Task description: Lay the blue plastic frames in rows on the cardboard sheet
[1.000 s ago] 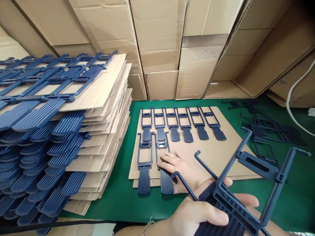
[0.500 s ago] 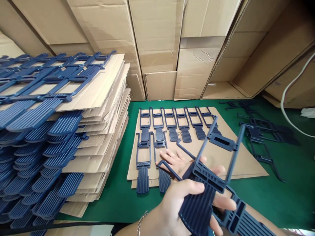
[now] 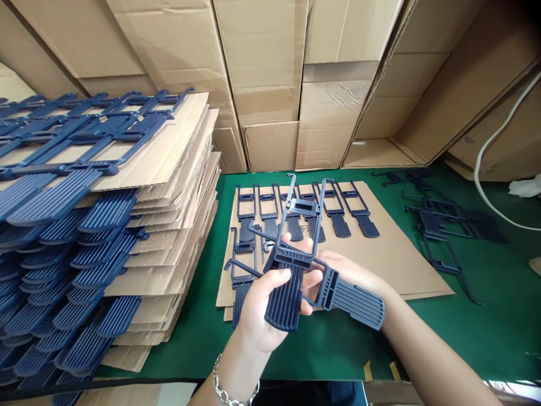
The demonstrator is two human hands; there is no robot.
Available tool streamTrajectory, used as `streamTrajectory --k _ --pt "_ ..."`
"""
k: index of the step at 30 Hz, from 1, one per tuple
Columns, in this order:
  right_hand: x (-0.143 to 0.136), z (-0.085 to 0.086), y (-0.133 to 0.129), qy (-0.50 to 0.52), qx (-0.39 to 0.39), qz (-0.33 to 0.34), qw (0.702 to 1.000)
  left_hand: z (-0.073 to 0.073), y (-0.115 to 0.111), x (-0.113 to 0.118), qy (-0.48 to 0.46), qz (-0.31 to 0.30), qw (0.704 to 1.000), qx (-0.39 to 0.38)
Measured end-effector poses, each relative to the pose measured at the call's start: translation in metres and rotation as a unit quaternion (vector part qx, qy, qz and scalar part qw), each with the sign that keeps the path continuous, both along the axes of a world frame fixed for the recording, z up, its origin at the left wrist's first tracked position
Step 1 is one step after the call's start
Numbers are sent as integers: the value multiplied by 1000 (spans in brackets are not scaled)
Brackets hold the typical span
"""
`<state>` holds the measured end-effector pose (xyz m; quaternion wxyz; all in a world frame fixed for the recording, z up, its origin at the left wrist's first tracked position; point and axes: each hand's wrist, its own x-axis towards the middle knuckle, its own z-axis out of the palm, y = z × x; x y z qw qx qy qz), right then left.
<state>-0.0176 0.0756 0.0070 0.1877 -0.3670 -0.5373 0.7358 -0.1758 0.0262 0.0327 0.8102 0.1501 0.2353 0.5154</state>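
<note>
My left hand (image 3: 262,304) grips two crossed frames (image 3: 284,301), centre; whether my right hand (image 3: 349,268), partly hidden behind, grips anything, I can't tell. Their hooked rods could snag and, dipping, skew the row (image 3: 341,225) at twelve o'clock.

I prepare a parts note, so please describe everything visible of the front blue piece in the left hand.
The front blue piece is dark, apparently moulded plastic: two hooked arms joined by a slotted crossbar, then a ribbed, rounded tongue. It is held up before the cardboard sheet, tongue toward the wearer. The left hand grips it mid-length; a second blue piece crosses behind, contact unclear.
</note>
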Motion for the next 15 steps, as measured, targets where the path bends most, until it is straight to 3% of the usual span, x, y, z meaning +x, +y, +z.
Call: streamTrajectory --k 3,6,11,15 --pt "14 7 6 135 -170 131 967 -2 4 -1 36 10 999 27" --pt "22 5 6 196 -229 130 945 -1 4 1 68 7 996 53" --pt "28 21 4 126 -161 96 974 3 1 -2 153 -6 986 59" --pt "38 47 -6 0 -44 65 997 -1 4 -10 188 -80 977 56"
